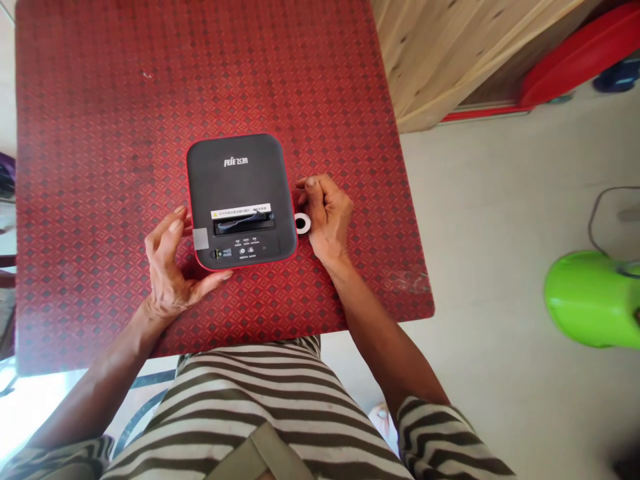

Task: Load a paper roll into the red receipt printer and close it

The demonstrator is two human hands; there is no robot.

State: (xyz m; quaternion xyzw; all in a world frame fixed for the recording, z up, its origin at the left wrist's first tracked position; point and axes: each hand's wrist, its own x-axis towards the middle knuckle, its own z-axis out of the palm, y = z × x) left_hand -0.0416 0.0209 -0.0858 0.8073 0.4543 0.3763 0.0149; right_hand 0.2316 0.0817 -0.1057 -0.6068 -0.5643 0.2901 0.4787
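Observation:
A black receipt printer with a red rim and white lettering lies face up on the red patterned table. Its slot, under a white warning label, has something dark and shiny in it. My left hand grips the printer's near left corner, fingertips on the left side and thumb along the front edge. At the right side, my right hand is closed, its thumb against the curled index finger. A small white ring with a dark centre, perhaps a paper roll's end, sits between printer and palm. My lower right fingers are hidden.
To the right, a light green bucket lies on the pale floor. A wooden panel borders the table's far right side. Behind it is a large red round object. The table's near edge touches my striped shirt.

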